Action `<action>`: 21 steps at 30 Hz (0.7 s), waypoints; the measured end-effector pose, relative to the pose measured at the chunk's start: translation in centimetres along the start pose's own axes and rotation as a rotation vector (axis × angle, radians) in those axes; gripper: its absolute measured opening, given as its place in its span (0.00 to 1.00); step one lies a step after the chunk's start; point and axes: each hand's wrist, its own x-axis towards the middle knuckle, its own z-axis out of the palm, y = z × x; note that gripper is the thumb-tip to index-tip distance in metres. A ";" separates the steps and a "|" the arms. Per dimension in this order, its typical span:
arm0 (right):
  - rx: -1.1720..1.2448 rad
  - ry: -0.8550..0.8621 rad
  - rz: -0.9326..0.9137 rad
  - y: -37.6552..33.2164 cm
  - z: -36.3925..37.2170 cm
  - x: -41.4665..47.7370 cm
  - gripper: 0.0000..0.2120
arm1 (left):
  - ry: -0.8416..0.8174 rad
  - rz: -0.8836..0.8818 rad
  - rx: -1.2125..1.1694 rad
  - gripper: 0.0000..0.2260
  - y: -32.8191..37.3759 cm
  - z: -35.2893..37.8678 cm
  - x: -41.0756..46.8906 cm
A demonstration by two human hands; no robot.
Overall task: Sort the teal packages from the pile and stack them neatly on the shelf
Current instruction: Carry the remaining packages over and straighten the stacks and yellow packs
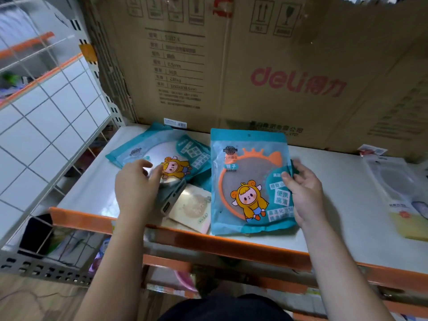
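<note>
**Shelf sort: two teal packages in view, one hand on each**

Head view, looking down on the shelf [92, 193].

- Right hand [305, 191]: pinches the right edge of the front teal package [250, 181], thumb on the printed face, fingers curled round behind the edge. The package lies face up with its top towards the back. Its lower edge is at the orange rail [196, 239] along the front of the shelf. An orange ring and a cartoon figure in a yellow hood show through the front.
- Left hand [136, 181]: on the lower part of the back teal package [162, 147], fingers bent, thumb stretched out over it. Cannot tell whether it grips or only rests there.
- Back teal package: flat on the shelf, turned at an angle, left of the front one and farther in. Its right side goes under the front package.
- Pile between the hands: a grey device [172, 198] and a beige packet [192, 205], both partly under the teal packages.
- Hands well apart, each on its own package.
- Behind: large cardboard box [254, 66] standing against the back of the shelf, red lettering.
- Far right on the shelf: a clear packet [398, 188], apart from the teal ones.
- Left: white wire grid panel [46, 112].
</note>
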 end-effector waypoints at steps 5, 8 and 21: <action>-0.065 -0.029 0.071 0.9 0.7 -0.2 0.05 | 0.005 -0.154 0.079 0.27 -0.7 0.0 0.0; -0.074 -0.035 0.069 0.9 0.9 -0.1 0.05 | -0.009 -0.178 0.130 0.27 -1.0 -0.2 0.7; -0.086 -0.026 0.064 1.2 0.9 0.1 0.06 | 0.008 -0.544 -0.919 0.12 -1.4 -0.6 2.9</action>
